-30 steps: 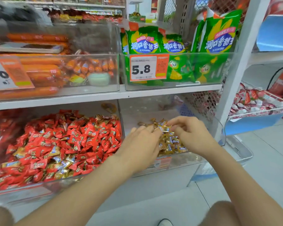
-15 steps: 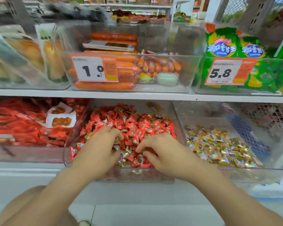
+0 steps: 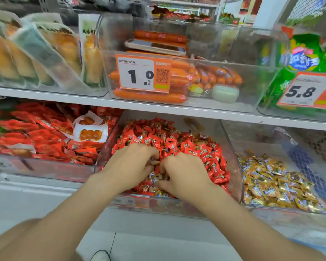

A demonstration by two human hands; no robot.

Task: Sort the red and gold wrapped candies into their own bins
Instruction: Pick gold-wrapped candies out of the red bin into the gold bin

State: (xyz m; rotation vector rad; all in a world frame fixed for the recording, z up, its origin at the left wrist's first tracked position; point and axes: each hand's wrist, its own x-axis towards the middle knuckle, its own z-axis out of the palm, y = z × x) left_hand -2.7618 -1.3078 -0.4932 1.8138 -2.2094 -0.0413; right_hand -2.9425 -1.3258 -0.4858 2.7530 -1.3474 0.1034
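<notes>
Red candies (image 3: 179,143) surround left hand (image 3: 132,164), right hand (image 3: 185,175), now closer.

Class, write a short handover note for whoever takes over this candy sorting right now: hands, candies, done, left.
Left hand and right hand: both in the red bin, fingers curled into the pile; grip unclear.
Done: the gold bin on the right holds a gold heap.
Left: stray gold candies lie among the red candies between the hands; move them over.
</notes>
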